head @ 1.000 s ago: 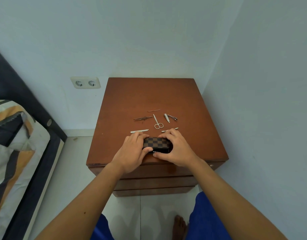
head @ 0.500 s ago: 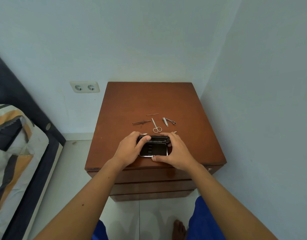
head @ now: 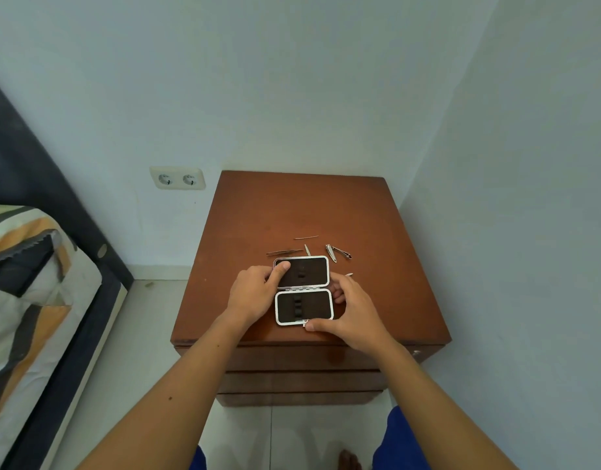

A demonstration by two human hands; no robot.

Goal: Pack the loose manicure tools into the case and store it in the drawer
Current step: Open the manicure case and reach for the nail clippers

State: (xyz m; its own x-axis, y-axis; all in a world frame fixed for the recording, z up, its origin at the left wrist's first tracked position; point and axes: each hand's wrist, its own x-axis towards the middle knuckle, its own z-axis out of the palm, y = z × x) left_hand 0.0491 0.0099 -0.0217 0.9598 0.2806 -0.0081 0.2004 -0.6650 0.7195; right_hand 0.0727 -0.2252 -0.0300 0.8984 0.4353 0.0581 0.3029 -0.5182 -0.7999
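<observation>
Case (head: 302,290) spread flat on tabletop (head: 292,205), both hands (head: 255,293) pinning edges; press hinge fully flat, then reach tools (head: 336,252) behind case.

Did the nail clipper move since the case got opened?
No. The nail clipper lies at the same spot on the nightstand top, right of the tweezers. Only the case changed: it went from shut to open flat.

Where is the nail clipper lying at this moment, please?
In the head view the nail clipper lies on the wooden nightstand, just beyond the open case's far right corner, to the right of the tweezers.
</observation>
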